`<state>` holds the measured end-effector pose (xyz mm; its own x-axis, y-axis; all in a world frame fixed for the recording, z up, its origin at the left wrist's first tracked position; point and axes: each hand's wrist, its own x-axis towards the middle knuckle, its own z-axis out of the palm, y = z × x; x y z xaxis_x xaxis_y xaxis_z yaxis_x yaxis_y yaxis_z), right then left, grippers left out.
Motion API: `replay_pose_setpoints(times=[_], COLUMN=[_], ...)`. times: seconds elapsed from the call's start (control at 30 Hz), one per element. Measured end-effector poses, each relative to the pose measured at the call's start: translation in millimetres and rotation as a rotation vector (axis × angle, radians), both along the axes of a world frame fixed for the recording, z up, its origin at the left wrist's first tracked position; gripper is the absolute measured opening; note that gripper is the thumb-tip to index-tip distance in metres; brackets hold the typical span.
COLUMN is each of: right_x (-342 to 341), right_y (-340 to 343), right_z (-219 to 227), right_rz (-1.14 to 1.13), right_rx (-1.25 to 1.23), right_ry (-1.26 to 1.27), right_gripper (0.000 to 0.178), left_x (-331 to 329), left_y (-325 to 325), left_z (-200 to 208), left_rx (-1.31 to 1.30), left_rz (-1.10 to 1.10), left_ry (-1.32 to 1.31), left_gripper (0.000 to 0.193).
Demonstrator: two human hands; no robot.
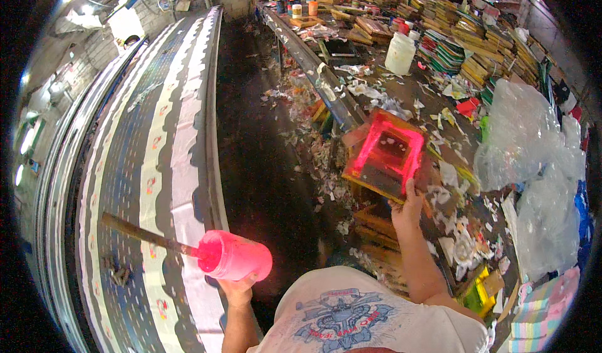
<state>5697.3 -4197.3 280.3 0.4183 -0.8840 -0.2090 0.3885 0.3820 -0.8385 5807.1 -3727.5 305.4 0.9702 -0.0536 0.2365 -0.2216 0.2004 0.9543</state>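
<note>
My left hand point(239, 290) is closed around the lower side of a plastic jar point(248, 257) of bright pink ink, tilted with its mouth to the left. A flat wooden stick point(141, 231) pokes out of the mouth, its inner end coated pink. On the right, my right hand point(407, 210) grips the near edge of a small screen-printing frame point(387, 154). Pink ink forms a rough border on its mesh around a darker middle with small marks. The frame is held at the edge of the cluttered bench.
At left runs a long printing table point(210, 133) with pale scalloped fabric strips point(182, 190). A dark aisle floor point(260, 165) separates it from the littered bench point(357, 111), which carries stacked wooden frames point(495, 33), a whitish jar point(400, 53) and clear plastic sheeting point(523, 140).
</note>
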Motion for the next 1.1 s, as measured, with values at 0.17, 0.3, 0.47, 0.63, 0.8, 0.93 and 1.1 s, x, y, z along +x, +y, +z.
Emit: replay_pose_setpoints(times=[0.17,0.3,0.47,0.63,0.8,0.93,1.1], right_x=[110,215,320,381,419,441,433], right_y=[-76,-135,-210,-280,-322,-327,-310], right_z=[2,2,1,-21,-49,-55,-55], right_rz=[-0.176,-0.259,-0.327,-0.421,-0.438,-0.543,-0.465], right_rx=[-0.036,-0.010,0.063,0.094,0.080,0.063,0.098], right_ry=[0.038,0.027,-0.003,0.104,0.118,0.238,0.207], right_gripper=[0.069,0.073,0.077,0.086,0.075,0.065,0.051], left_x=[126,233,347,435,555,647,718], left_y=[-86,-143,-203,-275,-383,-492,-618], left_z=[-11,7,6,-22,-7,-7,8], left_rx=[-0.198,-0.214,-0.237,-0.282,0.001,0.079,0.110], left_rz=[-0.078,-0.169,-0.311,-0.237,-0.456,-0.681,-1.001], left_ry=[-0.036,-0.081,-0.081,0.093,0.054,-0.036,-0.022], left_gripper=[0.127,0.120,0.114,0.113,0.108,0.095,0.093])
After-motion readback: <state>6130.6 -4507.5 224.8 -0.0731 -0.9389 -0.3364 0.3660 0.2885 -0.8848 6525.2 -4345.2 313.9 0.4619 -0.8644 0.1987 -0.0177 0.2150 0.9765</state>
